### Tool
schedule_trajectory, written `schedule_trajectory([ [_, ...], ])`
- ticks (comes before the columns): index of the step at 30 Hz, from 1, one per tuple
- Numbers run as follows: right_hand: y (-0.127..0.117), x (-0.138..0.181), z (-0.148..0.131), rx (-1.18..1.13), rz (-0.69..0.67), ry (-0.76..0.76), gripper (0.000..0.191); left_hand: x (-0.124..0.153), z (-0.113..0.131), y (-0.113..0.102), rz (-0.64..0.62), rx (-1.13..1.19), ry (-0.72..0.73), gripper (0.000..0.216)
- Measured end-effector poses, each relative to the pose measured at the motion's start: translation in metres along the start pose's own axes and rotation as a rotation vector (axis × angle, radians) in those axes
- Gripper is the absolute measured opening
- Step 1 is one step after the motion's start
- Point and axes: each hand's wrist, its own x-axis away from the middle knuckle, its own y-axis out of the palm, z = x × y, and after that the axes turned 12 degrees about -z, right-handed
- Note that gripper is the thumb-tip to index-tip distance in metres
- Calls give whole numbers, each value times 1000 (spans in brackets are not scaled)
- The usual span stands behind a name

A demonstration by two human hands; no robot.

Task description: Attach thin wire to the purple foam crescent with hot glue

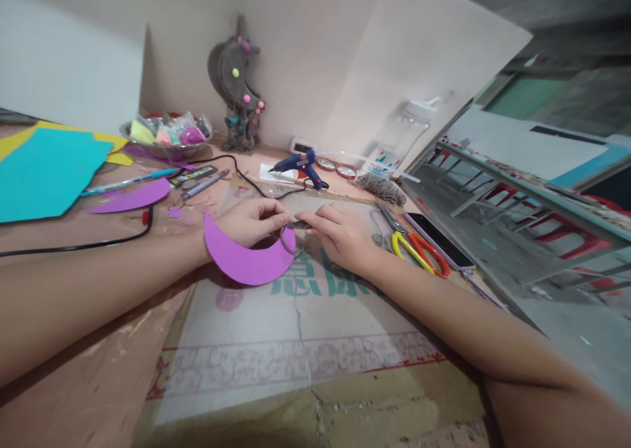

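My left hand (pixel 246 221) is closed on a purple paper crescent (pixel 250 264), its thumb and fingers pinching near the right tip. Grey yarn (pixel 286 243) loops around that tip. Close beside it, my right hand (pixel 342 234) is closed, with thumb and fingertips pinching the grey yarn right by the crescent's end. A thin strand trails down over the printed sheet below. The fingertips partly hide where yarn and paper meet.
To the right lie scissors (pixel 419 252), a phone (pixel 438 241) and a yarn bundle (pixel 382 188). A blue glue gun (pixel 305 167) stands behind my hands, its black cord running left. A decorated grey moon (pixel 229 73), a bowl (pixel 167 149) and turquoise sheet (pixel 46 172) sit further left.
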Motion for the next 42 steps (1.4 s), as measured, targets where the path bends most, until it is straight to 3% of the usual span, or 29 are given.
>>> schedule_trajectory([
  [23,2,2,3,74,-14,3,27,0,0,-1,3,-12,-19,26],
  [42,-1,2,-3,-24,8,8,28,0,2,1,17,47,-15,22],
])
